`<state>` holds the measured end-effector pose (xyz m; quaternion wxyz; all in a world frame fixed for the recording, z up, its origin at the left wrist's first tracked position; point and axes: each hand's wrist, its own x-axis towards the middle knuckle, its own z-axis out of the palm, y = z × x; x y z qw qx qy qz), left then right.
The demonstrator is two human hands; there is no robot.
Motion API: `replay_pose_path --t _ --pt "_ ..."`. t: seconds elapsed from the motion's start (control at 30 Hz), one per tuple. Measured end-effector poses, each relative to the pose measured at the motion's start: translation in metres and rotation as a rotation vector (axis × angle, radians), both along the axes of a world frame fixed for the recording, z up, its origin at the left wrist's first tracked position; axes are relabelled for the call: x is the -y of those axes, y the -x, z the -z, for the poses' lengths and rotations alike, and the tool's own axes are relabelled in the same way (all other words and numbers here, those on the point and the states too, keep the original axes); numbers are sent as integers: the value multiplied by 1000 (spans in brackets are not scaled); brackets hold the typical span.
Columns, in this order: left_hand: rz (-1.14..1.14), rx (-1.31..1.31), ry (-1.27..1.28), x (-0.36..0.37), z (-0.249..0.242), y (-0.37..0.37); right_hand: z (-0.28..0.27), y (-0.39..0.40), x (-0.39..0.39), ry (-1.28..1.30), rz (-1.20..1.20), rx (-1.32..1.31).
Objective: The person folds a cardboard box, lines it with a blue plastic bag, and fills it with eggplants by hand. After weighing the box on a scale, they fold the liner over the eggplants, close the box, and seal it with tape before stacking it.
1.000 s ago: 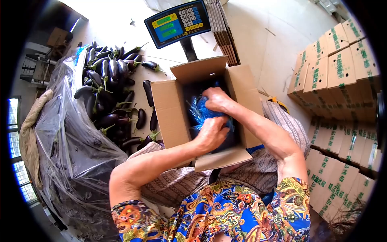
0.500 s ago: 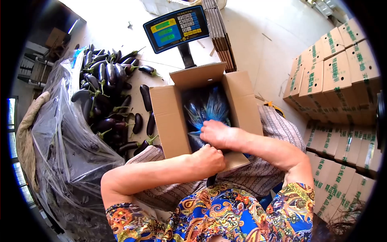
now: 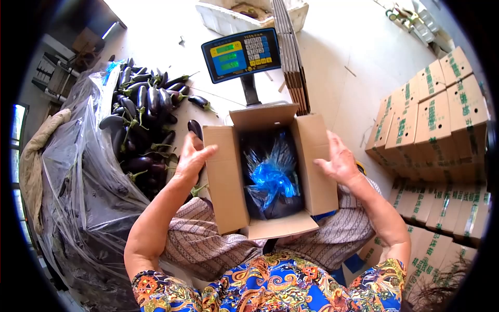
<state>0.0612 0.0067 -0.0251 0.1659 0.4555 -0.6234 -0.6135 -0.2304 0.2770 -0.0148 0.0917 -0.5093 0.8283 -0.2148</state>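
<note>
An upright cardboard box [image 3: 224, 182] stands between my legs with its flaps spread. Inside it lies a dark-filled bag whose blue plastic top [image 3: 273, 179] is bunched and twisted. At the outer edge of the box's left flap is my left hand [image 3: 193, 157], fingers apart and holding nothing. My right hand [image 3: 338, 160] is at the right flap, its fingers spread and empty. A digital scale display [image 3: 241, 55] rises on a post behind the box. Left of the box is a pile of eggplants [image 3: 150, 104].
Clear plastic sheeting [image 3: 88, 177] covers the area at left. Stacked printed boxes [image 3: 431, 114] stand at right. Flattened cardboard [image 3: 292, 57] leans behind the scale, near a white foam container [image 3: 218, 20]. A loose eggplant [image 3: 199, 102] lies on the floor.
Both hands have left the blue plastic and moved apart to the two side flaps. Their fingers have opened. The plastic top now shows bunched in the box, and the view has shifted.
</note>
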Motion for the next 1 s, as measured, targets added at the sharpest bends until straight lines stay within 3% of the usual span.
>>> replay_pose_path --t 0.03,0.07,0.17,0.23,0.3,0.67,0.8,1.0 --pt "35 -106 -391 -5 -1 -3 8 18 -4 -140 109 278" --pt "20 -109 -444 -16 11 -6 33 34 -13 -158 254 979" --pt "84 -30 -391 -16 19 -2 19 34 -4 -83 227 1333" --pt "82 -97 -369 -23 8 6 -7 27 3 -31 160 1220" --pt "132 3 -266 -26 -3 11 -14 26 5 -61 148 1112" --pt "239 -11 -218 -17 -67 9 -74 2 18 -68 338 1135" --pt "181 -65 -329 -12 -64 8 -78 -3 26 -84 351 1081" --pt "178 -55 -262 -7 -51 6 -78 -4 33 -105 354 1057"
